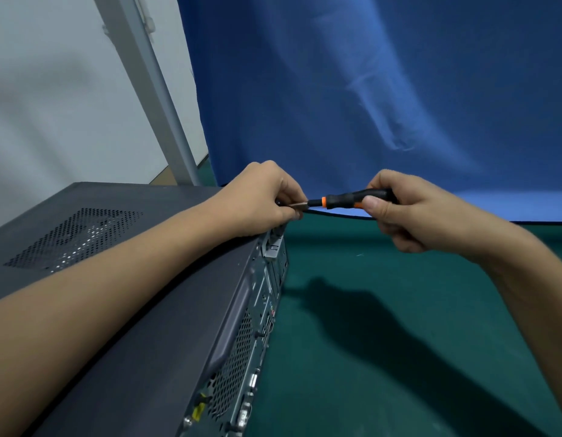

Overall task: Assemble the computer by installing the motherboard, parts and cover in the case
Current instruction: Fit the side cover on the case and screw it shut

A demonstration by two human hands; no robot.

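Gripping the black-and-orange-handled screwdriver at centre frame, the right hand aims its shaft left, where the left hand pinches the tip over the dark grey metal computer case, lower left, on the green table mat.

A blue cloth backdrop hangs behind the work surface. It is creased in long diagonal folds, and its lower edge meets the green mat. A dark shadow lies across the mat. Left of the backdrop, a grey metal post runs slanted through the view, in front of a white wall.
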